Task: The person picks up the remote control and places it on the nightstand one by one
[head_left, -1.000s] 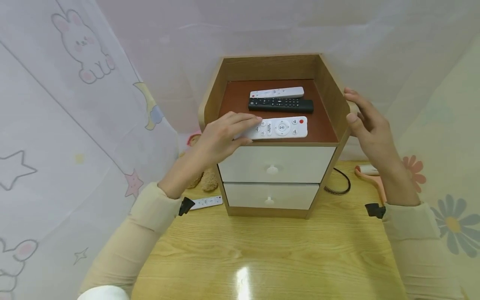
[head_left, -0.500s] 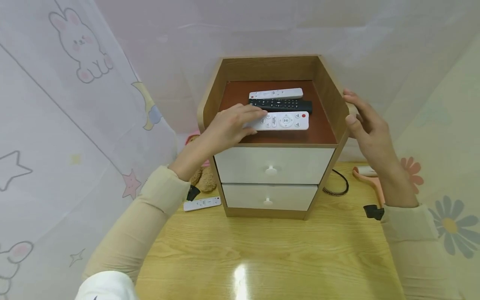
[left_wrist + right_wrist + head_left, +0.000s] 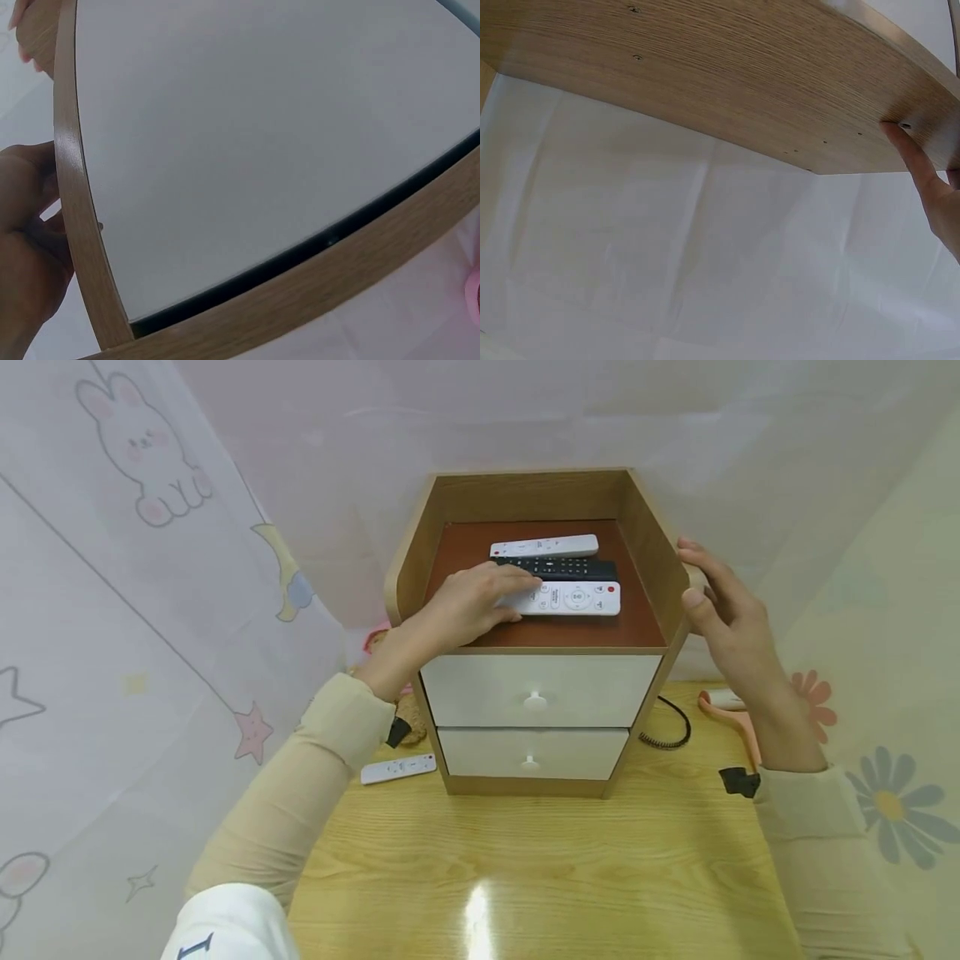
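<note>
Over the red-brown top shelf of a small wooden drawer cabinet [image 3: 534, 651], my left hand [image 3: 468, 602] holds a white remote control [image 3: 577, 597] by its left end. My thumb is at its front edge and my fingers lie over its top. The remote lies level, close against a black remote [image 3: 558, 568]. Behind that one rests another white remote [image 3: 543, 545]. My right hand [image 3: 731, 618] grips the cabinet's right side panel, thumb at the rounded front edge. In the right wrist view, a finger of the right hand [image 3: 922, 176] touches the panel's wooden outer face.
Two white drawers [image 3: 487, 689] with round knobs front the cabinet. On the wooden table [image 3: 525, 868], a further white remote [image 3: 397, 769] lies left of it, near a brown plush toy [image 3: 410, 718]. A coiled black cord [image 3: 667, 742] and an orange-handled thing [image 3: 727, 710] lie right.
My left hand has moved the white remote back from the shelf's front edge and slightly right, up against the black remote. My right hand stays on the side panel.
</note>
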Available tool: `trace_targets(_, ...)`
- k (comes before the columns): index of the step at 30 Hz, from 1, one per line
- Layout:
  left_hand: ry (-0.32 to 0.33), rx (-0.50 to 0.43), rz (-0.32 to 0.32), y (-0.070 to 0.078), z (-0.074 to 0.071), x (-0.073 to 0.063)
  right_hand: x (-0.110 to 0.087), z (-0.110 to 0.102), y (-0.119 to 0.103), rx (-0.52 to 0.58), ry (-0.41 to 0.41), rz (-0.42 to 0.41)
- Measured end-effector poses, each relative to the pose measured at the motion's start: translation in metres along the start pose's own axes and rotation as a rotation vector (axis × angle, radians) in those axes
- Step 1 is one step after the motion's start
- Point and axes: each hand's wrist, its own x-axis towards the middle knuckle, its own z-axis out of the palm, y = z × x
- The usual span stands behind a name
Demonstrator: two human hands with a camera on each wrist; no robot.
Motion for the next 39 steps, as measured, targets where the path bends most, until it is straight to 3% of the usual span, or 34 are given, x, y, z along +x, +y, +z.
trace_targets(6,-0.052,0.000,-0.034,-0.003,-0.004,0.009,0.000,0.000,-0.003,-0.021,0.007,0.001)
trace_targets(16,-0.087,0.000,-0.074,-0.003,-0.004,0.016,-0.001,-0.001,-0.005,-0.047,0.014,-0.017)
trace_targets(20,-0.102,0.013,-0.100,-0.003,-0.003,0.017,-0.001,0.000,-0.006,0.003,0.006,-0.022)
trace_targets(27,-0.097,0.014,-0.121,-0.002,-0.003,0.017,-0.001,-0.001,-0.004,-0.036,0.004,-0.032)
trace_targets(39,-0.064,0.036,-0.129,-0.004,0.002,0.015,-0.001,-0.002,0.003,0.063,-0.016,-0.005)
